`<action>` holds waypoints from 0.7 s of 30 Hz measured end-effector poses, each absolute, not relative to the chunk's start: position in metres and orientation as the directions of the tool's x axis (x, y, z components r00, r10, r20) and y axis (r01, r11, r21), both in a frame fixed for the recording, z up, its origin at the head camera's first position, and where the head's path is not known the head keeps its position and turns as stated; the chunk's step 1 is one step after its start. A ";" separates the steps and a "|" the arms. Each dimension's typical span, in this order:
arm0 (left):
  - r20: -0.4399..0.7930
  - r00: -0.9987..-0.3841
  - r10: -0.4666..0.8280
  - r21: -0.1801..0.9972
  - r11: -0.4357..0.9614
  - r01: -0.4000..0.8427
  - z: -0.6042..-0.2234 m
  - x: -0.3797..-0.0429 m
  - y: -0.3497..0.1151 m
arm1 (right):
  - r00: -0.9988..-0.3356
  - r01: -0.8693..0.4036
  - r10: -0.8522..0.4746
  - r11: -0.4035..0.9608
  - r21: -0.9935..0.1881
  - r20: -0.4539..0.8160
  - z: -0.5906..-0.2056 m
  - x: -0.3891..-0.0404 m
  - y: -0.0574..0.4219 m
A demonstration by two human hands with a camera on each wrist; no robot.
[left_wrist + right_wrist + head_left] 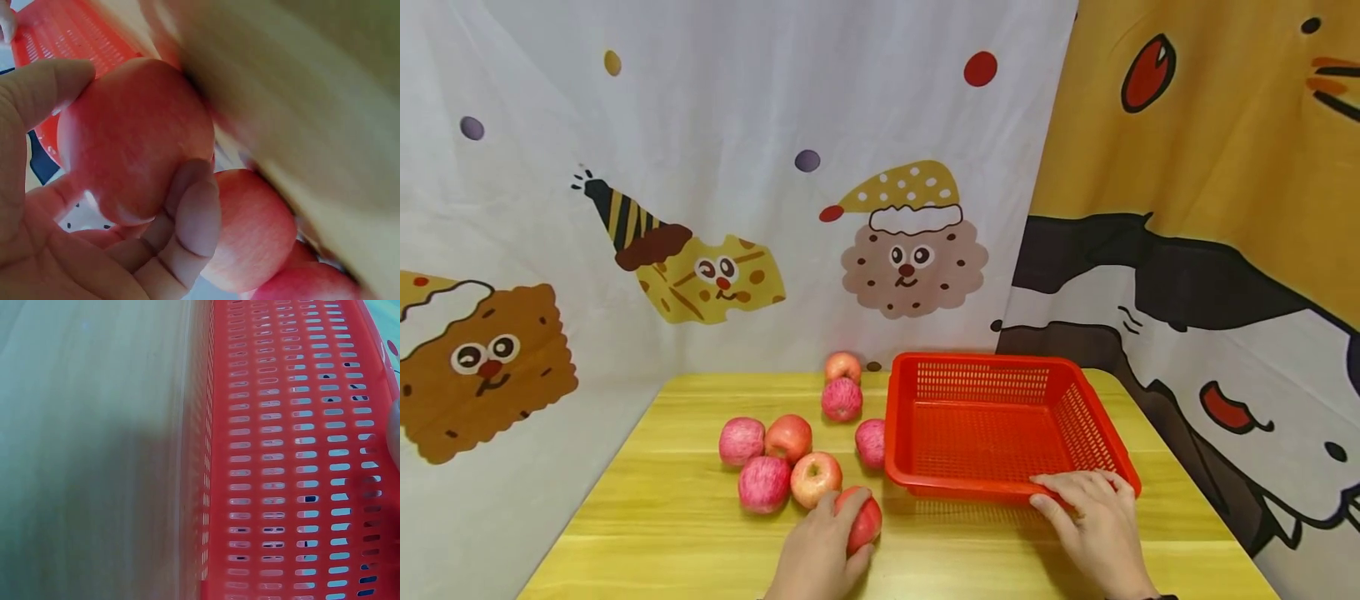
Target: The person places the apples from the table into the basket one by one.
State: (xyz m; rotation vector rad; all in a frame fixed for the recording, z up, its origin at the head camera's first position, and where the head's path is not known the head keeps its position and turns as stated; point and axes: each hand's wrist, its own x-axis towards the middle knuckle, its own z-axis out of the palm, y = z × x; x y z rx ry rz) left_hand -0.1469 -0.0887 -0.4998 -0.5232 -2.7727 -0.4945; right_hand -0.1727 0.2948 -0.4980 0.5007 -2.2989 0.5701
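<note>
My left hand (822,546) grips a red apple (867,525) at the front of the table, thumb on one side and fingers curled round the other. In the left wrist view that apple (134,134) fills the palm side of the hand, with other apples just beyond it. On the right, a red plastic basket (955,485) with slotted walls stands with nothing inside. My right hand (1097,521) holds its front rim near the right corner, fingers over the edge and thumb against the outside. The right wrist view shows mostly the basket's slotted front wall (253,444).
Left of the basket several apples sit in a cluster, including a pink one (764,484) and a yellowish-red one (816,480). One apple (871,442) is right by the basket's left side. Two more, the nearer one pink (842,400), are toward the back edge. A printed curtain (745,108) hangs behind.
</note>
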 end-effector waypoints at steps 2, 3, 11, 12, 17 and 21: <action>0.331 -0.902 0.278 0.297 0.877 0.379 -0.502 -0.146 -0.088 | -0.679 -0.497 -0.188 0.829 -0.256 0.710 -0.499 -0.173 0.295; 0.331 -0.904 0.272 0.308 0.874 0.376 -0.503 -0.146 -0.088 | -0.680 -0.496 -0.188 0.830 -0.256 0.709 -0.499 -0.173 0.295; 0.361 -0.895 0.264 0.328 0.862 0.386 -0.491 -0.142 -0.091 | -0.682 -0.498 -0.186 0.827 -0.262 0.708 -0.501 -0.172 0.295; 0.388 -0.883 0.265 0.324 0.857 0.400 -0.485 -0.142 -0.092 | -0.682 -0.498 -0.186 0.827 -0.262 0.707 -0.501 -0.172 0.295; 0.555 -0.786 0.273 0.285 0.825 0.488 -0.450 -0.149 -0.090 | -0.682 -0.498 -0.185 0.826 -0.263 0.707 -0.501 -0.172 0.295; 0.614 -0.734 0.290 0.284 0.787 0.548 -0.428 -0.168 -0.078 | -0.680 -0.495 -0.179 0.827 -0.265 0.711 -0.501 -0.172 0.295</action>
